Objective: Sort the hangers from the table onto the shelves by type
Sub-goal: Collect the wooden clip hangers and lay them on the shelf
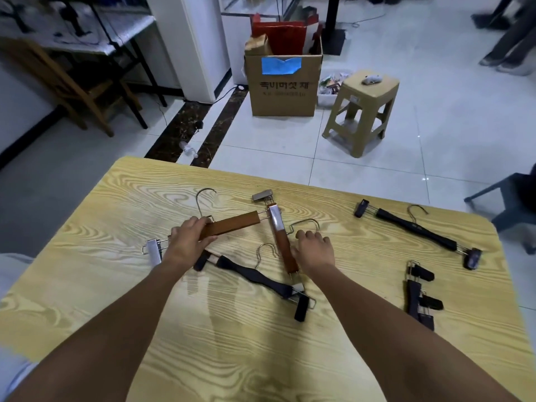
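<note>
On the pale wood-grain table [87, 256], my left hand [188, 239] curls round a brown wooden hanger [235, 224]; it should be stiff and light, best held mid-bar. My right hand [314, 250] sits against a second brown hanger [282, 245], and I cannot tell whether it grips.

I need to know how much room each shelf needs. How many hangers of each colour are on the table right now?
Brown wooden hangers: 2, one gripped by the left hand, one beside the right hand
Black hangers: 3, at the centre, far right and near right
Total: 5
</note>
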Tool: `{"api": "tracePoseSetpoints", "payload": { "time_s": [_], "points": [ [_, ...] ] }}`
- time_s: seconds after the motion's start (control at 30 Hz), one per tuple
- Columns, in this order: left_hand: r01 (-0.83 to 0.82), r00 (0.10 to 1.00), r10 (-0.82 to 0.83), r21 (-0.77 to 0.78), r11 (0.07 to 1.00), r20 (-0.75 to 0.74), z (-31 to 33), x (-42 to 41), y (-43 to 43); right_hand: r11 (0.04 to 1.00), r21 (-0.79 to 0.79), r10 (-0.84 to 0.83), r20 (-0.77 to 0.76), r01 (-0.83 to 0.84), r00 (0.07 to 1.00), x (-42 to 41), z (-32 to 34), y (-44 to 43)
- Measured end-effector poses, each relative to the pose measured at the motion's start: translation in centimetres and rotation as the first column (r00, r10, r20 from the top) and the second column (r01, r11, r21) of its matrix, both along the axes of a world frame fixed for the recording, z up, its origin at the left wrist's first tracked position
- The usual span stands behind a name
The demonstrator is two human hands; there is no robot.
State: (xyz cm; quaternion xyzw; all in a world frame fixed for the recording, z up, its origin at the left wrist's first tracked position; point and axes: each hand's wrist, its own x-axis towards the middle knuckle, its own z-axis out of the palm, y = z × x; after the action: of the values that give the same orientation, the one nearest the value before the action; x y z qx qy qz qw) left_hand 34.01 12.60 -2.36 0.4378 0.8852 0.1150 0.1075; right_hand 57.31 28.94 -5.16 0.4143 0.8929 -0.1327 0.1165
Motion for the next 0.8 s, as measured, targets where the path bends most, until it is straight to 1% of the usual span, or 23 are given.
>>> {"api": "tracePoseSetpoints", "payload": {
  "time_s": [0.17, 0.27, 0.33, 0.53, 0.67, 0.8],
  "points": [
    [0.057, 0.998, -0.058, 0.039, 0.998, 0.024, -0.6, -1.2, 1.4, 0.998, -0.046, -0.046, 0.043, 0.048, 0.998, -2.5, -1.5, -0.8],
    [0.087, 0.996, -0.088, 0.062, 0.994, 0.029, -1.3, -1.7, 2.1, 0.991, -0.056, -0.118, 0.084, 0.123, 0.989, -3.2, -2.6, -0.8],
    [0.083, 0.996, -0.085, 0.071, 0.994, 0.035, -1.6, -2.0, 2.4, 0.984, -0.053, -0.164, 0.082, 0.168, 0.983, -3.7, -3.1, -0.7],
    [0.06, 0.997, -0.063, 0.051, 0.997, 0.05, -2.2, -3.4, 2.3, 0.994, -0.002, -0.109, 0.059, 0.109, 0.992, -4.7, -3.1, -0.1],
    [0.053, 0.998, -0.055, 0.047, 0.997, 0.03, -2.0, -4.0, 2.2, 0.989, 0.007, -0.146, 0.019, 0.146, 0.989, -5.1, -2.5, 0.6],
    [0.048, 0.999, -0.05, 0.077, 0.996, 0.015, -1.4, -3.8, 2.3, 0.992, 0.079, -0.101, 0.059, 0.096, 0.993, -5.2, -1.9, 1.3]
  ]
}}
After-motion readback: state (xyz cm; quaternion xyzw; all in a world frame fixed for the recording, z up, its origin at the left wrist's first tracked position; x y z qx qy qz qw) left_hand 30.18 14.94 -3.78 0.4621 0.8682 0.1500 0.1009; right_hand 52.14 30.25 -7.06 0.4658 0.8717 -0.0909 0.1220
